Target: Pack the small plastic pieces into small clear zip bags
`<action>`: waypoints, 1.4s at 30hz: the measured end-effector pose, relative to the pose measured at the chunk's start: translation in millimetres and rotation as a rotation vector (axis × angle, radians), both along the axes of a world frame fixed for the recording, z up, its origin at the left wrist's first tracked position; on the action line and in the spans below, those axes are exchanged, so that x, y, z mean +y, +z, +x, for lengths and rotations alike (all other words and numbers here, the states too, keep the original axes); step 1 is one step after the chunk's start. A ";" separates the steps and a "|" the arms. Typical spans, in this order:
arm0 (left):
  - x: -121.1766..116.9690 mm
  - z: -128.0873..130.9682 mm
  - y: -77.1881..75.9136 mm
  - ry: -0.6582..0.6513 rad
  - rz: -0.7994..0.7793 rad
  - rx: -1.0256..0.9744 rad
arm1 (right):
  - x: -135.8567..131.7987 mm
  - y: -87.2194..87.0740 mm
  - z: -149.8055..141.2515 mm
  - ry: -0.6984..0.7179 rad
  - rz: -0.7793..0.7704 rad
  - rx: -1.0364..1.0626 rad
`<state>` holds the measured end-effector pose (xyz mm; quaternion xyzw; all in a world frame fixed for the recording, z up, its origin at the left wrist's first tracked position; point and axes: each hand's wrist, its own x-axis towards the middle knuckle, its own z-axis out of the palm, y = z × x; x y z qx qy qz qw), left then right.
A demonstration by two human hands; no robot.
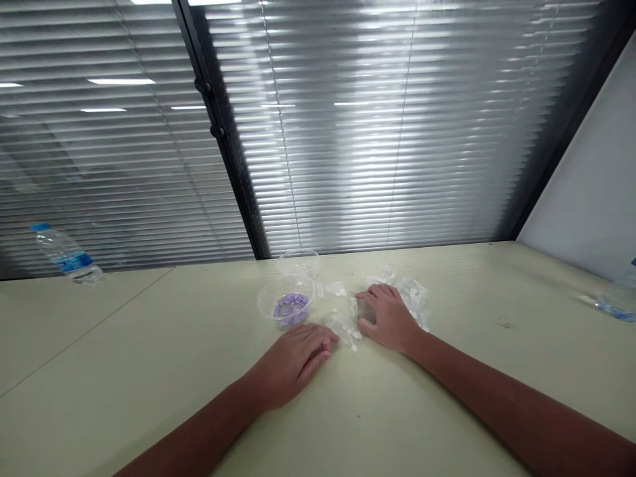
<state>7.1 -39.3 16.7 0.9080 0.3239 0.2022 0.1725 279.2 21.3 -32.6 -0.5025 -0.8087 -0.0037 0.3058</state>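
Observation:
My left hand (297, 363) rests low over the table, palm down, fingers stretched out and holding nothing. Its fingertips reach the edge of some clear plastic scraps (342, 326) with small white bits. My right hand (390, 318) curves its thumb and fingers around a small clear plastic bag (355, 309); what is inside the bag is too small to tell. Just beyond my left hand stands a round clear tub (265, 299) with small purple pieces (291, 307) in it. Beside and partly behind my right hand lies a heap of crumpled clear plastic (415, 296).
A clear round lid or second tub (298, 260) sits behind the first tub. Another plastic scrap (335, 289) lies to its right. At the far left is a water bottle (69, 257) with a blue cap; another bottle (621, 298) shows at the right edge. Blinds (348, 146) rise behind the table (397, 417).

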 end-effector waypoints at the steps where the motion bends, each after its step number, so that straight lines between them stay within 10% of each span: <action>1: 0.1 0.1 0.1 0.000 -0.001 0.001 | 0.3 -0.9 -0.2 -0.029 0.012 0.016; 12: 8.7 1.8 -8.8 0.059 0.030 -0.031 | 4.2 5.9 6.5 -0.090 0.170 0.232; 26: -8.5 17.2 -13.9 0.418 -0.443 -0.612 | -38.8 24.0 -22.0 0.556 0.247 0.249; 42: -17.9 17.9 -6.4 0.268 0.141 -0.405 | -33.9 18.3 -21.2 0.529 0.211 0.256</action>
